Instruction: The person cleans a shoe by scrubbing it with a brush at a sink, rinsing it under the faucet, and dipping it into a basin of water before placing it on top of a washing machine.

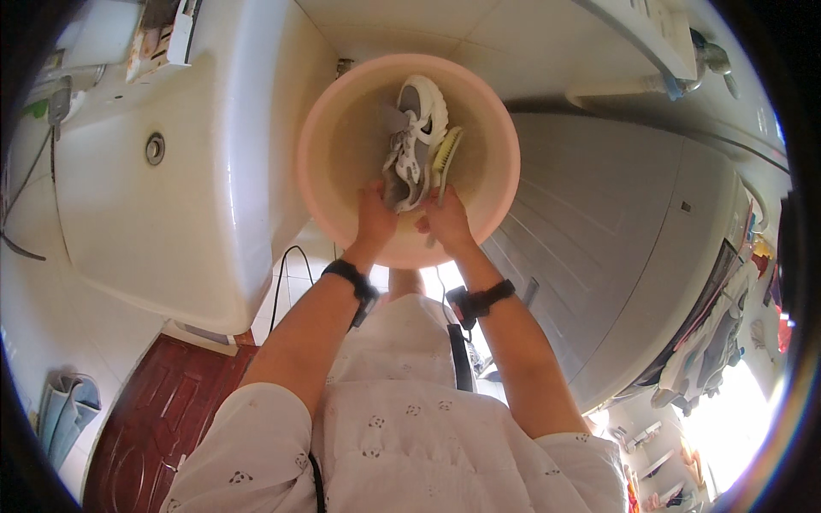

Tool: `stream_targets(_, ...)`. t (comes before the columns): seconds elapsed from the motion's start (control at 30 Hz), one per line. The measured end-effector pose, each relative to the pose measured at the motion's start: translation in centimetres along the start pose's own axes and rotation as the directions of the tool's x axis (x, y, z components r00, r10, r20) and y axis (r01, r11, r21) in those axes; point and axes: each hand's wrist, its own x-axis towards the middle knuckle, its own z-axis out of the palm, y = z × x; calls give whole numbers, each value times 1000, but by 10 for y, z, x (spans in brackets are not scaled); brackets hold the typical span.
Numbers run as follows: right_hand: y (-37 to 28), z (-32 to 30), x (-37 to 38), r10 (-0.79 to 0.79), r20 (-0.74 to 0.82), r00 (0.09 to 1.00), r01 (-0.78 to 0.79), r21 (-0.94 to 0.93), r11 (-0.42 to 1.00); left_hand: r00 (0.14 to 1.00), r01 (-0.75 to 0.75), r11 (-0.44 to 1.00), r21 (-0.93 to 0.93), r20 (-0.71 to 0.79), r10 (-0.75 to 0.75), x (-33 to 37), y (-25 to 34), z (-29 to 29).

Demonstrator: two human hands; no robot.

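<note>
Pale pink tub (511, 162) sits centre, between a white sink (103, 227) on the left and a large grey panel (590, 214) on the right. Cloudy-looking liquid inside. Grey-and-white shoe (416, 141) is in the tub, roughly mid, slightly right of centre, long axis pointing away from the wearer, thick white sole along its right side. Left hand (376, 215) is closed on the shoe's near end, left side; exact finger placement partly hidden. Right hand (447, 221) has its fingers wrapped on the handle of a brush (445, 152). Brush stands just right of the shoe, yellowish bristles turned toward the sole; can't tell whether they touch it. Both hands are over the tub's near half, either side of the shoe's near end. Black wristband (352, 286) on left forearm, similar black strap (481, 301) on right. Dark red door (162, 410) lower left.
</note>
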Motion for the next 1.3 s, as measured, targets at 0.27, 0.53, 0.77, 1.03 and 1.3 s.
stream_targets(0.27,76,-23,68,-643,-146,752,479,-549,685,978,-50,957,284,210,-12,-9,1,5)
stream_targets(0.53,54,-6,80,-164,28,986,167,-145,975,935,-11,836,549,302,-187,21,3,1)
stream_targets(0.77,35,-19,61,-209,84,974,225,-326,918,903,139,871,470,301,-307,11,55,-7)
stream_targets(1.03,9,-24,-16,-460,-198,866,252,-622,741,935,242,771,-589,353,-24,20,31,-31)
stream_targets(1.3,-16,-30,-51,-686,-156,711,452,-645,616,871,477,390,-788,484,-88,40,131,-110)
